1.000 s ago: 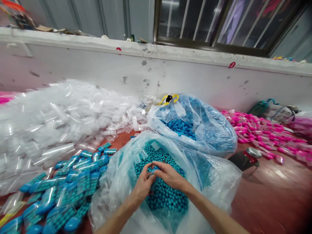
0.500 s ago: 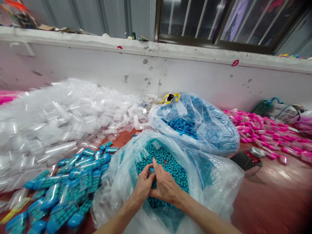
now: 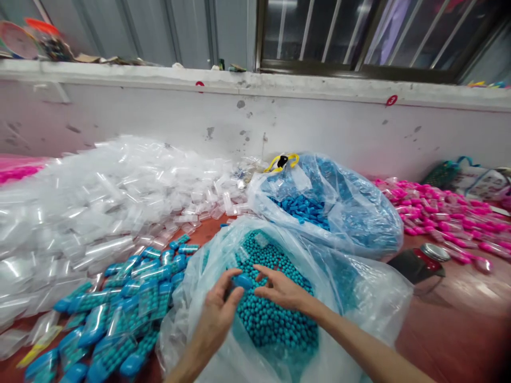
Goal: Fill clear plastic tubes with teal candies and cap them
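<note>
Over an opened clear plastic bag (image 3: pixel 187 282) of teal beads (image 3: pixel 275 319), my left hand (image 3: pixel 219 303) pinches a small container (image 3: pixel 243 281) between thumb and fingers. Only its blue cap end shows; the fingers hide the rest. Just right of it, my right hand (image 3: pixel 279 290) hovers above the beads with its fingers bent and apart, nothing visible in them. To the left lies a heap of clear containers (image 3: pixel 131 314) with blue caps and teal beads inside.
A large pile of clear plastic containers (image 3: pixel 120 186) fills the left side. Behind the bead bag stands a bag of blue caps (image 3: pixel 303 210). Pink-capped pieces (image 3: pixel 443 213) and a red jar with a silver lid (image 3: pixel 433 255) sit at right. A wall (image 3: pixel 179 117) bounds the back.
My hands were pressed together over the beads; they have moved apart. The blue cap end now shows in the left hand, while the right hand has let go. The view has shifted slightly.
</note>
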### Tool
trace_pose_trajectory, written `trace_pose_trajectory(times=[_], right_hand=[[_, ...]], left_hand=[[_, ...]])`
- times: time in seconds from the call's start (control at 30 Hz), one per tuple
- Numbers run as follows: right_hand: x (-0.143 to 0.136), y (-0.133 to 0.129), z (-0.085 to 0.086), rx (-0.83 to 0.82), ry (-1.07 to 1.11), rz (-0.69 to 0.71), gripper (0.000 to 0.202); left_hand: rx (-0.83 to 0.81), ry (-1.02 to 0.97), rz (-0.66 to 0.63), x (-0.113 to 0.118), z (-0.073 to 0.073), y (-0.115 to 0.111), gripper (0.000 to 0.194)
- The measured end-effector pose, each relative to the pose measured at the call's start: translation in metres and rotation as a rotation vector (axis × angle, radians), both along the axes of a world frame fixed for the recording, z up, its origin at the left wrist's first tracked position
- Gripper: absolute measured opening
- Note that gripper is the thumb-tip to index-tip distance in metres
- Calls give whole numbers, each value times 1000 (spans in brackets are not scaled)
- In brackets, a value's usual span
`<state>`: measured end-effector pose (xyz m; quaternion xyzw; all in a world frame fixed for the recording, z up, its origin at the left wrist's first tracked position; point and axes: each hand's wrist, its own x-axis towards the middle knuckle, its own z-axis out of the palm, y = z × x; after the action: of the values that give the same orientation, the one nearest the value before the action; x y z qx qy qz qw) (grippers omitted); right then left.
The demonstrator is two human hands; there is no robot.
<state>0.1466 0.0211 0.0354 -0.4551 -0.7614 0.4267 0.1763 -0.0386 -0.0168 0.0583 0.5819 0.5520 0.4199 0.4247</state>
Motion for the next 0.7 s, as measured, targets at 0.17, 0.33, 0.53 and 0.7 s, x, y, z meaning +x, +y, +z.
trace_pose_trajectory(times=[0.17,0.33,0.53,0.7], right_hand=[[-45,28,-11,538,-401,102,24],[-90,69,-28,664,-450,106,53],[-62,81,-39,542,-396,101,51],[-16,57,-44,436,-398,135,64]], left_hand=[[240,612,522,-84,28,13,42],[516,1010,646,-108,22,22,51],[494,557,32,-39,-1,12,28],[136,501,-128,8,-16,47,32]])
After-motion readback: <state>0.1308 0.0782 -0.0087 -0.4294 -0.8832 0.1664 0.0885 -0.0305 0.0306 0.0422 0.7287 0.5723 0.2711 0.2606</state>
